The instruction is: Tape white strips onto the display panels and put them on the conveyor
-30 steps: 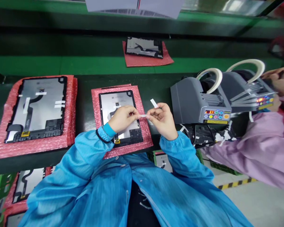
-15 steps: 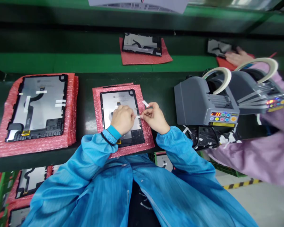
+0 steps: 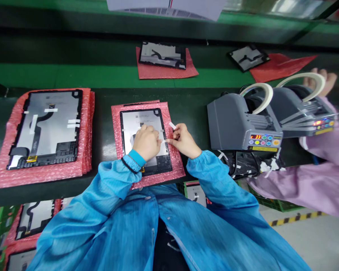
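Note:
A display panel (image 3: 142, 114) with a silver back and black frame lies on pink bubble wrap (image 3: 117, 130) in front of me. Over its middle, my left hand (image 3: 147, 143) is closed, fingers curled, the fingertips at a short white tape strip (image 3: 164, 141) on the panel's right edge. The right thumb touches that strip's outer end. Between the raised fingers of my right hand (image 3: 185, 141), a second white tape strip (image 3: 172, 125) sticks up. The left palm and wrist hide the panel's centre and part of its lower half.
Left stands a stack of bubble wrap with another panel (image 3: 53, 126) on top. Two grey tape dispensers (image 3: 228, 124) stand right, beside a co-worker's purple sleeve (image 3: 299, 184). More panels lie on the back ledge (image 3: 101, 77). Green crates (image 3: 0, 233) with panels sit below.
My right fingers have shifted slightly, thumb now extended along the lower strip; the upper strip moved a little. The co-worker's hand has left the back-right panel and moved right, behind the far dispenser.

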A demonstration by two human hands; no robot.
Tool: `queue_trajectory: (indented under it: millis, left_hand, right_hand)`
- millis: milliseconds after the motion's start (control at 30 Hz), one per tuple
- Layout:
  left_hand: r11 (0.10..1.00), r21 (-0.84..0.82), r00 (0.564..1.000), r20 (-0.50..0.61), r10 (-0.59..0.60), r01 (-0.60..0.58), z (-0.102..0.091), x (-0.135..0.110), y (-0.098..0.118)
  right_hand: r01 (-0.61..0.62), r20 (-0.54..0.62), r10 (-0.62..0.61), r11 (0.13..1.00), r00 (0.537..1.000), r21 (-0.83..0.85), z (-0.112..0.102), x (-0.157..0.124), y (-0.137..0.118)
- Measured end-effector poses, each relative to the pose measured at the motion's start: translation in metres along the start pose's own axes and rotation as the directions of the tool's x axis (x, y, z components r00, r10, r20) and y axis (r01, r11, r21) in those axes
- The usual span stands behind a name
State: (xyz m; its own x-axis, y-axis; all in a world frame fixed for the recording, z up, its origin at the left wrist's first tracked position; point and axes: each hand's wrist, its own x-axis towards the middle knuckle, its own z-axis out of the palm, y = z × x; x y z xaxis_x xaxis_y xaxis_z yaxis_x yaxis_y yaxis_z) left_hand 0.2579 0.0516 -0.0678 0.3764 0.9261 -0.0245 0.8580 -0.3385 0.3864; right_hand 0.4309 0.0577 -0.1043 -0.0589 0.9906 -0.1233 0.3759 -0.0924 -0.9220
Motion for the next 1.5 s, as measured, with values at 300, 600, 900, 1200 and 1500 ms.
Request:
queue_trajectory:
  millis: [300, 600, 900, 1200, 1500]
  left_hand:
    - [0.944, -0.308, 0.991, -0.092, 0.096, -0.120, -0.020, 0.015, -0.018]
    - [0.913, -0.407, 0.999, -0.041, -0.001, -0.015, -0.015, 0.016, -0.018]
    - [0.968, -0.240, 0.997, 0.001, -0.072, 0.071, -0.003, 0.019, -0.014]
    - [0.995, -0.056, 0.996, 0.043, -0.077, 0.079, -0.002, 0.015, -0.007]
    - [0.998, -0.026, 0.998, 0.034, -0.058, 0.059, -0.001, 0.013, -0.004]
  right_hand:
    - [0.260, 0.228, -0.249, 0.965, 0.941, -0.022, -0.020, -0.008, -0.031]
    - [0.211, 0.162, -0.189, 0.969, 0.969, -0.129, -0.017, -0.003, -0.031]
    - [0.283, 0.147, -0.249, 0.913, 0.957, -0.293, -0.004, 0.009, -0.020]
    - [0.273, 0.147, -0.231, 0.865, 0.962, -0.421, 0.000, 0.011, -0.011]
    - [0.244, 0.129, -0.208, 0.863, 0.970, -0.442, 0.003, 0.010, -0.013]
